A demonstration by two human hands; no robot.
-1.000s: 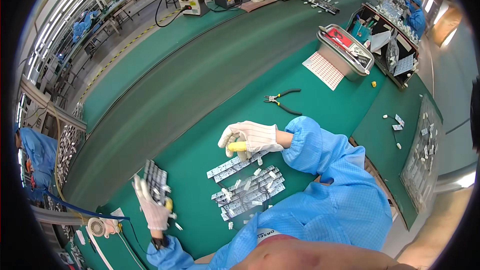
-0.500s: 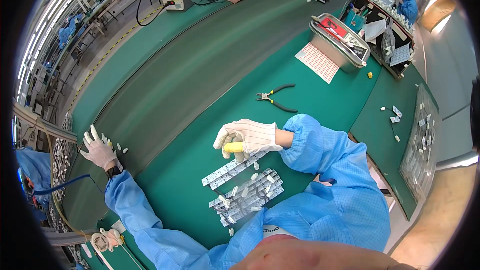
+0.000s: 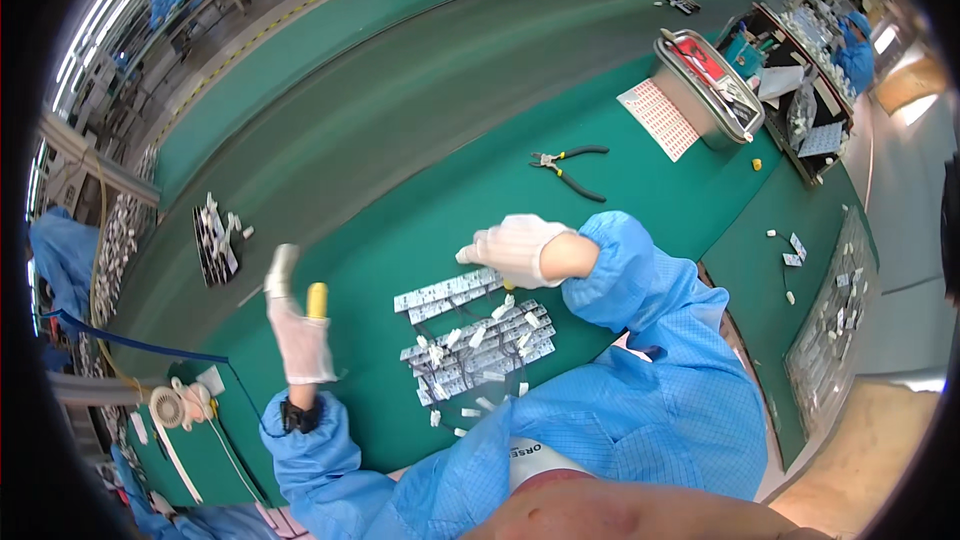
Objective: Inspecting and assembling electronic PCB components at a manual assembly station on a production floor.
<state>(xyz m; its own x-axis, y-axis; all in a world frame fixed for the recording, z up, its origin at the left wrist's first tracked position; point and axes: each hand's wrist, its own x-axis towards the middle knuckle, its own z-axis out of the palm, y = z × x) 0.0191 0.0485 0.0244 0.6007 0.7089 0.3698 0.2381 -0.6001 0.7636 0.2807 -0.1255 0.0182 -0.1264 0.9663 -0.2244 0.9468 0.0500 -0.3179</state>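
Observation:
My left hand (image 3: 300,325), in a white glove with a yellow cover on one finger, is over the green mat left of the board strips. Its fingers are apart and nothing shows in them. My right hand (image 3: 515,250), gloved and slightly blurred, is bent over the right end of the upper white circuit board strips (image 3: 440,297); its fingertips are mostly hidden under it. Closer to me lie several more board strips (image 3: 480,350), with dark wires and small white connectors. Farther left, a small bundle of similar strips (image 3: 215,245) rests on the dark belt (image 3: 330,150).
Cutting pliers (image 3: 575,172) with black and yellow handles lie beyond my right hand. A lidded metal box (image 3: 705,85) and a sheet of red labels (image 3: 658,118) stand farther right. Boards fill a clear plastic bag (image 3: 835,305) at the right edge. A small fan (image 3: 182,405) is at lower left.
My left hand has drawn back from the belt toward me and to the right, uncovering the strip bundle there. My right hand stays over the upper strips. The whole view has shifted.

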